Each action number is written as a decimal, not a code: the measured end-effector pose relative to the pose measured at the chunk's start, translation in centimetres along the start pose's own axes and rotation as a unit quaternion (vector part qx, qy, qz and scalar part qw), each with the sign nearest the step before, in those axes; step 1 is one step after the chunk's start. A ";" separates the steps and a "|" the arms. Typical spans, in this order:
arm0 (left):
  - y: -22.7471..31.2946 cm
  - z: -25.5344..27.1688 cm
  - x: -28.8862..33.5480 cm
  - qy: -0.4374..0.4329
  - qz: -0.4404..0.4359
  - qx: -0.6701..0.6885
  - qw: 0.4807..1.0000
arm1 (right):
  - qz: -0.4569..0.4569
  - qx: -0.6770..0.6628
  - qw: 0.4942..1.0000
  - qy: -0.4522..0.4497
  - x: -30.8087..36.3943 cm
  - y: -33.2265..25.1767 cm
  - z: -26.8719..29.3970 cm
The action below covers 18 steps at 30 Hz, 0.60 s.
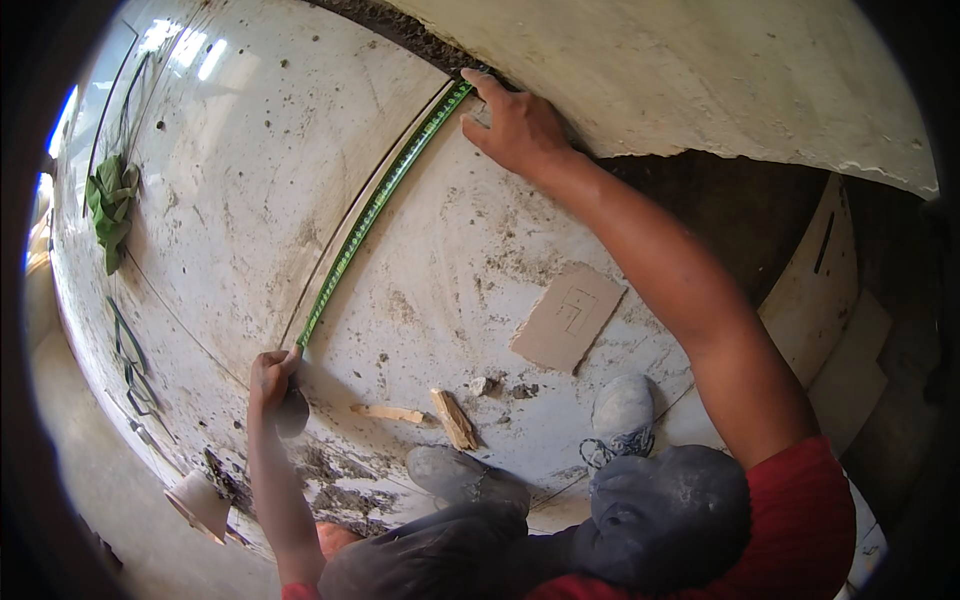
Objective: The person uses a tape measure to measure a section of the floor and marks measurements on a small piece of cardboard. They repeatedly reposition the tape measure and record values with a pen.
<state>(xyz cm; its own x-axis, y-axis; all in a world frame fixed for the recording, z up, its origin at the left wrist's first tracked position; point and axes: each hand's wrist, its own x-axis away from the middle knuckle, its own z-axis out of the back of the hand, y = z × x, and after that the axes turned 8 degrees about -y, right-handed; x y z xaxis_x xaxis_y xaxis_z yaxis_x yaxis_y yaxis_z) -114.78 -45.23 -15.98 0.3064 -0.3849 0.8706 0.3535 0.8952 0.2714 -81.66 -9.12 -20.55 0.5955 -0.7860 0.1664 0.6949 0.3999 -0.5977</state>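
Note:
A green tape measure [380, 192] lies stretched slantwise over the dirty white floor tiles, close beside a dark joint line. At its near end my left hand [268, 382] is closed, with the dark rounded case [292, 413] beneath the fingers. Far up, next to the wall's foot, my right hand [520, 128] has its index finger on the blade's other end. The thumb of that hand stands apart from the index finger; its other fingers are partly hidden.
A pale wall [680, 70] rises at upper right above a dark, broken gap. Near my shoes lie a cardboard piece [568, 318] with a drawn mark, wood scraps [454, 420] and crumbled mortar. Green cloth [112, 208] and a dark strap [130, 355] lie left.

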 end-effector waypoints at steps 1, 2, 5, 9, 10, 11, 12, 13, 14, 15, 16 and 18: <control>0.1 0.0 0.1 -0.001 -0.006 0.007 1.000 | -0.001 -0.005 1.000 -0.004 0.0 0.0 0.0; 0.2 -0.1 0.2 -0.002 -0.007 0.013 1.000 | 0.001 -0.009 1.000 -0.005 0.0 0.0 0.0; 0.6 -0.1 0.3 -0.004 -0.006 0.028 1.000 | 0.003 -0.014 1.000 -0.003 -0.1 0.0 0.0; 0.5 -0.2 0.5 0.003 -0.021 0.020 1.000 | 0.008 -0.009 1.000 0.009 -0.1 -0.1 -0.2; 0.3 -0.2 0.6 0.003 -0.026 0.008 1.000 | 0.007 -0.009 1.000 0.009 -0.1 -0.1 -0.3; 0.0 -0.1 0.6 0.003 -0.031 -0.004 1.000 | 0.006 -0.010 1.000 0.008 -0.1 -0.1 -0.3; -0.2 0.0 0.6 0.008 -0.038 -0.022 0.999 | 0.005 -0.010 1.000 0.010 -0.1 -0.1 -0.3; -0.5 -0.1 0.6 0.005 -0.046 -0.008 0.999 | 0.005 -0.009 1.000 0.011 -0.1 -0.2 -0.3; -0.8 -0.3 0.5 0.006 -0.057 0.000 0.998 | 0.005 -0.009 1.000 0.013 -0.2 -0.2 -0.2; -1.0 -0.5 0.5 0.006 -0.048 0.005 0.999 | 0.004 -0.014 1.000 0.011 -0.2 -0.2 -0.2; -1.1 -0.6 0.4 0.007 -0.076 -0.001 0.997 | 0.004 -0.018 1.000 0.010 -0.1 -0.2 -0.2; -1.2 -0.8 0.6 0.008 -0.085 -0.021 0.996 | 0.005 -0.022 1.000 0.010 -0.2 -0.2 -0.1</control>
<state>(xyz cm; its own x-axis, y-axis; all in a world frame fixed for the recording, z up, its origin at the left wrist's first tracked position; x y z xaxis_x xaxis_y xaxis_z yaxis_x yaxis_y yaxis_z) -114.33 -46.70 -16.12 0.2534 -0.5347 0.8061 0.4385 0.8063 0.3970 -81.98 -9.16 -20.55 0.5933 -0.7917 0.1456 0.6709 0.3864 -0.6330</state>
